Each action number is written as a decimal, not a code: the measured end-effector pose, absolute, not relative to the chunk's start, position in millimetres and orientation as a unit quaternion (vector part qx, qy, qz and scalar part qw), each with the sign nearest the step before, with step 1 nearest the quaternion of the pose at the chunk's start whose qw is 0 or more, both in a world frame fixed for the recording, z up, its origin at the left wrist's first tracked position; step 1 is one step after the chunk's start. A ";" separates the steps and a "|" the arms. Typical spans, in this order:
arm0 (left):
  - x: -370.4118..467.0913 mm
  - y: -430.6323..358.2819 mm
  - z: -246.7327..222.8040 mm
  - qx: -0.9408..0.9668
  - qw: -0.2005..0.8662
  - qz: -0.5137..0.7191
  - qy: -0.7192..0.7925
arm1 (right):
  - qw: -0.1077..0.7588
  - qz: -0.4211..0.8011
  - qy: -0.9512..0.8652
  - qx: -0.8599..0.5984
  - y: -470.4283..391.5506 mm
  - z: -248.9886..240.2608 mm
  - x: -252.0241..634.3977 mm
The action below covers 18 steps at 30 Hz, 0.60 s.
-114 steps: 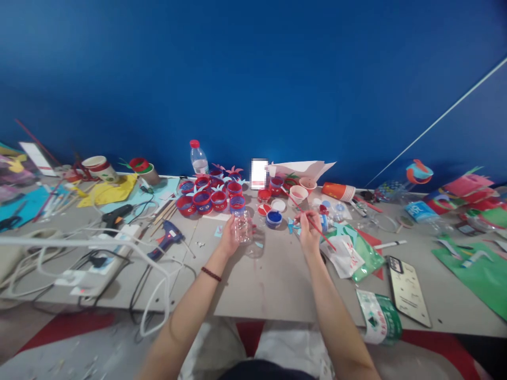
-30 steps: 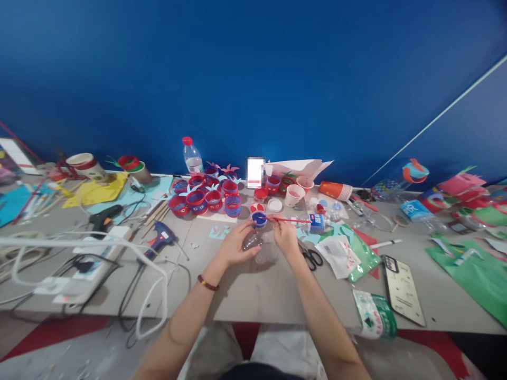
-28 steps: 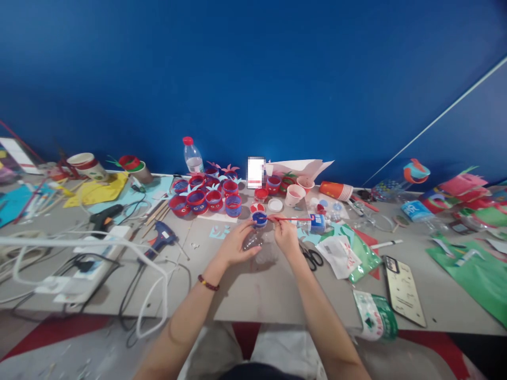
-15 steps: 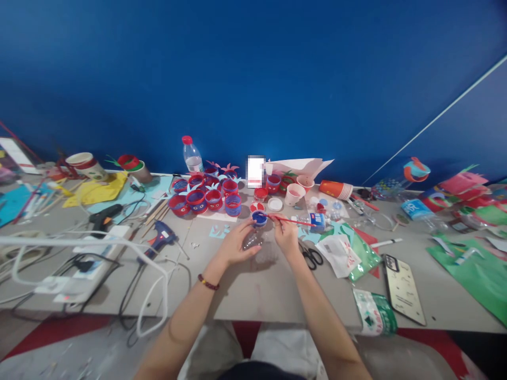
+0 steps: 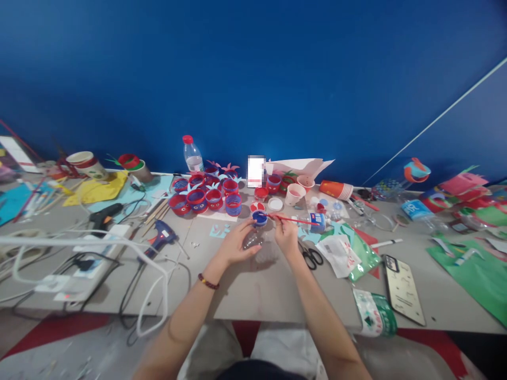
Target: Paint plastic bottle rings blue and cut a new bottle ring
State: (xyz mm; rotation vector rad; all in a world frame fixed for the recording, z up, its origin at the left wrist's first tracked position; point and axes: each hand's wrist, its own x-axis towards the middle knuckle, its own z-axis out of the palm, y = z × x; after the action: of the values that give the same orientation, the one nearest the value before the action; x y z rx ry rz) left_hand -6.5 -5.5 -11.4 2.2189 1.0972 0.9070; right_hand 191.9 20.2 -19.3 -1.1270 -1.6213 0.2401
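My left hand (image 5: 240, 243) is wrapped round a clear plastic bottle piece (image 5: 251, 242), thumb on the near side and fingers on the far side. Between the fingers of my right hand (image 5: 285, 232) is a red-handled paintbrush (image 5: 295, 219), its tip at a small jar of blue paint (image 5: 260, 218). The fingertips of my left hand come close to that jar; whether they touch it I cannot tell. Just behind stand a jar of red paint (image 5: 258, 207) and a white lid (image 5: 275, 204). A bottle with a blue label (image 5: 317, 221) lies right of my right hand.
Several red-and-blue painted cups (image 5: 196, 199) stand at the back left. Glue gun (image 5: 163, 235), power strip (image 5: 91, 264) and looping white cables occupy the left. Scissors (image 5: 312, 257), a phone (image 5: 404, 289) and green packets (image 5: 374, 311) lie to the right. A blue wall (image 5: 253, 79) rises behind.
Both hands stay almost in place. The paintbrush has shifted only very slightly at the blue paint jar.
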 end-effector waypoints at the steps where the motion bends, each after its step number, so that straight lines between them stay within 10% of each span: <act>1: -6.4 -5.8 -10.2 0.815 0.251 0.333 0.403 | 0.539 0.106 -0.687 -0.475 20.4 -19.2 191.5; 18: -6.4 -6.2 -8.5 0.818 0.251 0.328 0.400 | 0.544 0.143 -0.670 -0.485 19.4 -15.3 192.5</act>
State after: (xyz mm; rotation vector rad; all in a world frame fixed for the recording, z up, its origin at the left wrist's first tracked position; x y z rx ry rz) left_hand -6.4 -6.2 -8.5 2.2252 1.0891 0.8922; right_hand 192.5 19.4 -15.3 -1.1518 -1.5896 0.3403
